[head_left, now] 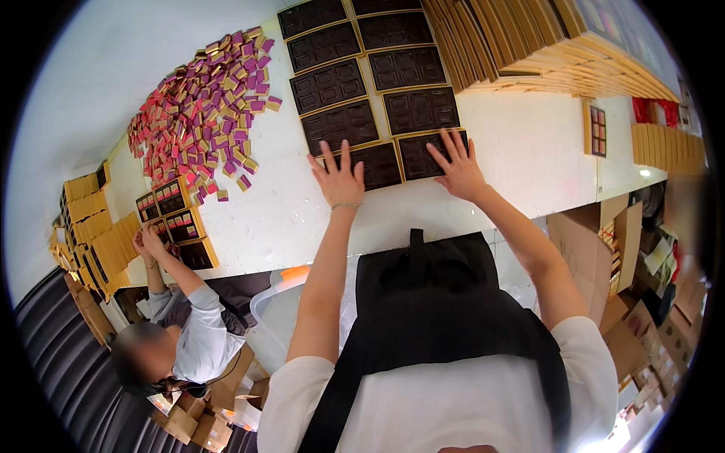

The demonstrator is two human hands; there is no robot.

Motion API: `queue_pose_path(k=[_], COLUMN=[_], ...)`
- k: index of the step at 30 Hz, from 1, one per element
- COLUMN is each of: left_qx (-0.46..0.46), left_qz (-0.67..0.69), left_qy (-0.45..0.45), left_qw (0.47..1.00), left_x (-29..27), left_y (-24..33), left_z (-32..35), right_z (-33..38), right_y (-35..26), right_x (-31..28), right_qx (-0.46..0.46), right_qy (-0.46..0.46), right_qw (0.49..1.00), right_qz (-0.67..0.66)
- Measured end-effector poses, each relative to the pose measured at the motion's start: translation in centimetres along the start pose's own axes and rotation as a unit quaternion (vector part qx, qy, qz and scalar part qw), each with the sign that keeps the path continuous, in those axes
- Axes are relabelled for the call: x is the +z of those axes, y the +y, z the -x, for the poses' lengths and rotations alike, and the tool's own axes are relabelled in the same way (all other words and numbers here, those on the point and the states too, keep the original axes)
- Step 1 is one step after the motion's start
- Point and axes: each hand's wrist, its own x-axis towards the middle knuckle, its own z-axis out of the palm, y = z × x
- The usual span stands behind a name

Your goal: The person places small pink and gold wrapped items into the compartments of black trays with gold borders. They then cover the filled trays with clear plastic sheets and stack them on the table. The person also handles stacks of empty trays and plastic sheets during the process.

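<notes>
Two dark brown compartment trays with gold rims lie side by side at the near edge of a white table (498, 158). The left tray (377, 166) sits under the left hand (339, 180), whose fingers are spread flat, unclenched, resting on the tray's near left corner and the table beside it. The right tray (421, 155) is covered at its near right part by the right hand (458, 167), also laid flat with fingers splayed, gripping nothing.

Beyond these two trays, farther across the table, a double column of matching dark trays (362, 72) runs away from the person, touching edge to edge. To the right of that column stands a slanted stack of flat gold boxes (529, 53). Right of the right tray, well apart, a single small gold-framed tray (596, 130) lies alone. To the left of the column spreads a heap of small pink and gold wrapped pieces (200, 113).

Far left of the left tray, a co-worker in a pale grey top (200, 340) has both hands (147, 245) raised at partly filled trays (175, 215), with gold boxes (94, 226) piled just beside them.
</notes>
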Motion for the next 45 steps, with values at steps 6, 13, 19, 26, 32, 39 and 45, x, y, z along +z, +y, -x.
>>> queue_pose_path(k=[6,13,19,26,32,39,45], left_qx=[-0.076,-0.212,-0.16,-0.104,-0.044,0.032,0.034], left_qz=[0.04,0.333,0.083,0.173,0.036,0.06,0.058], left_qy=[-0.009,-0.018,0.058,0.1,0.079,-0.033,-0.033], left_qw=[0.996,0.919,0.982,0.974,0.995,0.997,0.997], left_x=[-2.0,-1.0,-2.3,0.8,-1.1,0.0,-0.3], left_y=[1.3,-0.7,-1.6,-5.5,-1.1,-2.1,-1.9], left_z=[-2.0,-5.4,-13.3,-28.2,-29.5,-28.8,-27.4], right_z=[-0.5,-1.8,-6.4,-28.4,-33.0,-32.4,-31.6], right_y=[0.2,0.3,1.5,5.5,8.4,7.6,7.5], right_x=[-0.7,-2.1,-4.5,-5.2,-3.9,-3.0,-2.3], right_qx=[0.017,0.018,-0.028,0.061,0.138,0.121,0.132], right_qy=[-0.049,-0.071,0.081,0.214,0.137,0.098,0.08], right_qw=[0.998,0.997,0.994,0.975,0.971,0.974,0.97], right_qz=[-0.023,-0.022,-0.061,0.008,0.142,0.166,0.188])
